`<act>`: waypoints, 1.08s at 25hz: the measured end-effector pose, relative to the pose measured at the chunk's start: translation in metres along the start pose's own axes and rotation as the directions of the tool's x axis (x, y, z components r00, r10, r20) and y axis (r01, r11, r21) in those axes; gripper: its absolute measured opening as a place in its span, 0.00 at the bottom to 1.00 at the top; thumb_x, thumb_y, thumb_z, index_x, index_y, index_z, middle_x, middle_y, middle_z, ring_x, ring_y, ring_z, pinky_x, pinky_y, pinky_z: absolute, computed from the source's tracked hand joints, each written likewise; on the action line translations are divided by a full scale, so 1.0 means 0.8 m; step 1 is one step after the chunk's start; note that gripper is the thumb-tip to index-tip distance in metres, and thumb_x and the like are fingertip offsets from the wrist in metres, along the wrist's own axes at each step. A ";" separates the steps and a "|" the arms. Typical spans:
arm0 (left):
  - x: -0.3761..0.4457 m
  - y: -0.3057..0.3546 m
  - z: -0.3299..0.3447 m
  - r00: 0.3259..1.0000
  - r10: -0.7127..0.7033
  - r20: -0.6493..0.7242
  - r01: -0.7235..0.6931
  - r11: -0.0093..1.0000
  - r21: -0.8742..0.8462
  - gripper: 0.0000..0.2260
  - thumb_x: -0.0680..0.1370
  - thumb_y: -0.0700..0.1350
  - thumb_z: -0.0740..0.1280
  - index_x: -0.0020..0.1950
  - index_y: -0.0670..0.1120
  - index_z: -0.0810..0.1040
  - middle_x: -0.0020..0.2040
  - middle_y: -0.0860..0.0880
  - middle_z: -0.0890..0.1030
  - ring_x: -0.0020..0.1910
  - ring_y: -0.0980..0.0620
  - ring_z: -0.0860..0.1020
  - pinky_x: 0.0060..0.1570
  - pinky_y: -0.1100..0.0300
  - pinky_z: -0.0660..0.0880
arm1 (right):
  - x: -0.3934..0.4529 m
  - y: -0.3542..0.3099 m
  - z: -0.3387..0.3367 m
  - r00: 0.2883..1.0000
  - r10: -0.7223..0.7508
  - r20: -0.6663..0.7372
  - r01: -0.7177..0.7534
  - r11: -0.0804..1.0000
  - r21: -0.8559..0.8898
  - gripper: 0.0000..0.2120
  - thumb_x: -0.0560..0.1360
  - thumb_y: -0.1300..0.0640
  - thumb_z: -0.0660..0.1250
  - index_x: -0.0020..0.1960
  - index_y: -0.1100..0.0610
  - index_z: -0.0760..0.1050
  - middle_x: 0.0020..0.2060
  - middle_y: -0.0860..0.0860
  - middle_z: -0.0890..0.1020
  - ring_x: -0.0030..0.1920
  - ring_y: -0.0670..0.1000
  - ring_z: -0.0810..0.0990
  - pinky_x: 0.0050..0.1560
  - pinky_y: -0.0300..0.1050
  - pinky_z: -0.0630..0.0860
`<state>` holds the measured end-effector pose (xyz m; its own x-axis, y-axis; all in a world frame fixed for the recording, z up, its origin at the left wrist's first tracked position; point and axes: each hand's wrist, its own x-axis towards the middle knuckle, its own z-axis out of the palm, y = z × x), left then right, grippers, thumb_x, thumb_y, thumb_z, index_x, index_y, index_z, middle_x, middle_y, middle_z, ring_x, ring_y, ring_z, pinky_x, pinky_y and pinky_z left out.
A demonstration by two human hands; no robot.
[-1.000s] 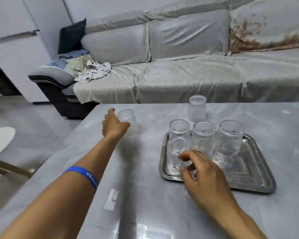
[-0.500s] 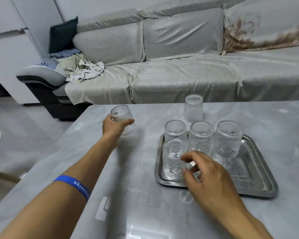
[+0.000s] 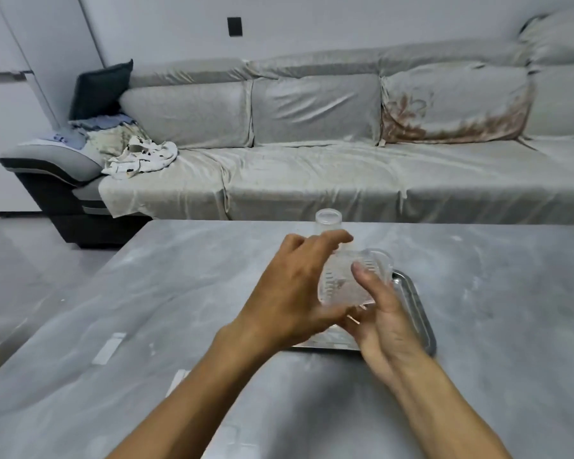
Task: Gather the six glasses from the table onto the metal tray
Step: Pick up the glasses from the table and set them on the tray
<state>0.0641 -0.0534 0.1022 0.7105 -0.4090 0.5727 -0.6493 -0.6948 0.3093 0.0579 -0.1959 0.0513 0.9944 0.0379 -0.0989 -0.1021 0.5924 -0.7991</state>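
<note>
**Gently does it, no clinking**

Our left hand (image 3: 288,293) stretches its fingers across the tilted glass (image 3: 348,283); whether they grip it we cannot tell. Our right hand (image 3: 388,326) pinches it, thumb on the wall, above the metal tray (image 3: 419,313). We should square it up, then lower it slowly onto bare metal.

A clear ribbed glass (image 3: 351,279) over a shiny metal tray (image 3: 414,309) on a matt grey marbled table (image 3: 179,279).
</note>
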 end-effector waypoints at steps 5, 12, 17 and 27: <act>-0.042 -0.048 0.039 0.677 -0.717 -0.166 0.491 0.608 -0.624 0.13 0.73 0.49 0.71 0.57 0.55 0.76 0.57 0.54 0.80 0.58 0.52 0.78 0.52 0.59 0.74 | 0.013 -0.018 -0.037 0.944 0.049 -0.327 -0.008 0.992 0.125 0.26 0.67 0.52 0.76 0.62 0.52 0.74 0.57 0.57 0.82 0.50 0.59 0.83 0.40 0.52 0.82; -0.052 -0.072 0.086 0.856 -0.508 -0.102 0.500 0.861 -0.088 0.11 0.73 0.45 0.68 0.55 0.50 0.78 0.57 0.53 0.80 0.55 0.49 0.75 0.53 0.55 0.71 | 0.047 0.013 -0.054 0.866 -0.450 -0.217 0.113 0.601 -0.791 0.29 0.59 0.47 0.79 0.54 0.41 0.66 0.50 0.42 0.77 0.49 0.51 0.78 0.45 0.49 0.76; -0.051 -0.068 0.094 0.893 -0.449 -0.043 0.450 0.892 0.042 0.11 0.72 0.46 0.66 0.54 0.49 0.79 0.55 0.53 0.81 0.55 0.49 0.74 0.49 0.54 0.73 | 0.063 0.056 -0.053 0.892 -0.453 -0.004 0.153 0.310 -0.938 0.30 0.62 0.48 0.77 0.56 0.43 0.64 0.55 0.42 0.77 0.49 0.47 0.75 0.44 0.44 0.69; -0.055 -0.074 0.101 0.899 -0.434 -0.052 0.435 0.900 0.014 0.11 0.72 0.47 0.67 0.53 0.49 0.79 0.55 0.55 0.79 0.57 0.51 0.72 0.48 0.60 0.72 | 0.058 0.062 -0.067 0.920 -0.356 0.162 0.210 0.101 -0.973 0.26 0.66 0.50 0.74 0.61 0.46 0.69 0.64 0.46 0.72 0.59 0.53 0.76 0.51 0.51 0.76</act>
<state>0.0931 -0.0420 -0.0024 0.9066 -0.0352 0.4205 -0.2713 -0.8119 0.5170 0.0976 -0.2082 -0.0245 0.9562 -0.0457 0.2892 0.1708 -0.7151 -0.6778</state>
